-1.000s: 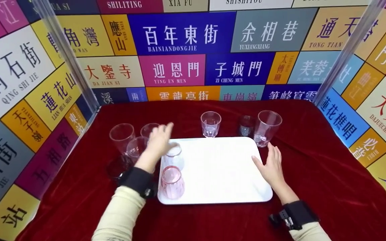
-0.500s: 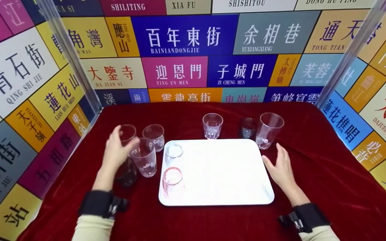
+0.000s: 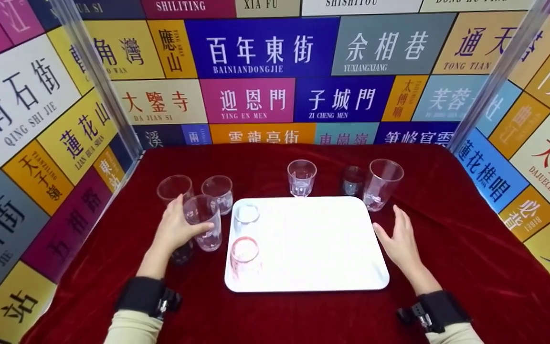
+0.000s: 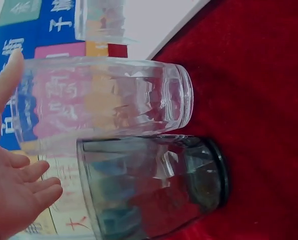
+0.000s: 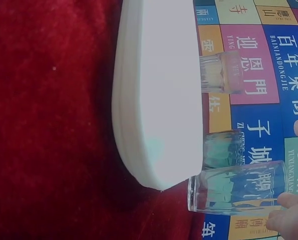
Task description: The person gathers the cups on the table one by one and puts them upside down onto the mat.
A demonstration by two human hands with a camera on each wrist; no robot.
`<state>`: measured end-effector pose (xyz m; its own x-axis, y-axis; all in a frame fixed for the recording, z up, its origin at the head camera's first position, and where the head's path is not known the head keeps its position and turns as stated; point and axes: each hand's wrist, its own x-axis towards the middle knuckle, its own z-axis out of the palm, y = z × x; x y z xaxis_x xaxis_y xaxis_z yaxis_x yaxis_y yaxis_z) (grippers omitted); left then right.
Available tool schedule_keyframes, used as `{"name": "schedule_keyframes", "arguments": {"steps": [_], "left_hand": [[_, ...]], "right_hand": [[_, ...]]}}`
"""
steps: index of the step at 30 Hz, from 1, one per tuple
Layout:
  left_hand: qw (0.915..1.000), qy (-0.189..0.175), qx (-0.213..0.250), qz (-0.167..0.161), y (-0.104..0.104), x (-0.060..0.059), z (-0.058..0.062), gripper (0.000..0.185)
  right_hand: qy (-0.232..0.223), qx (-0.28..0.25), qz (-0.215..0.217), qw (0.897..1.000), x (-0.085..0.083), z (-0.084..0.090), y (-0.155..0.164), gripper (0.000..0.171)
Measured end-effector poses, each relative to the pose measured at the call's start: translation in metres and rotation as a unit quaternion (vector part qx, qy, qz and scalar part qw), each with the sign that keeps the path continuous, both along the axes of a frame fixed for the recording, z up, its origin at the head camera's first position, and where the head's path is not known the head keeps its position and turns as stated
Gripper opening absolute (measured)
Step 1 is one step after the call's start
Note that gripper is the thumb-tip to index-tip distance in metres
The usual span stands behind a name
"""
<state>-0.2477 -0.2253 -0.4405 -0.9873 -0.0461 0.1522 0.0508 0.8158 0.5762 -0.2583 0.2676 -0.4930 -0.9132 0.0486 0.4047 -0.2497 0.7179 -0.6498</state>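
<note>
The left hand (image 3: 175, 228) wraps round a clear glass (image 3: 203, 228), so it should hold it straight up and miss the dark glass (image 3: 182, 252), while the right hand (image 3: 399, 239) lies open by the tray (image 3: 322, 267).

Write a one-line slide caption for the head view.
Left hand reaches around a clear glass beside the white tray.
</note>
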Motion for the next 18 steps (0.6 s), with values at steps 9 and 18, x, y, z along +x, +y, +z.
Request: {"name": "schedule_keyframes", "arguments": {"steps": [9, 18], "left_hand": [[0.9962, -0.013, -0.086, -0.003, 0.013, -0.010, 0.005, 0.104], [0.9980, -0.011, -0.062, -0.007, 0.016, -0.014, 0.002, 0.099]], "right_hand": [[0.017, 0.005, -0.002, 1.000, 0.001, -0.002, -0.001, 0.068], [0.011, 0.006, -0.001, 1.000, 0.002, -0.004, 0.002, 0.069]]}}
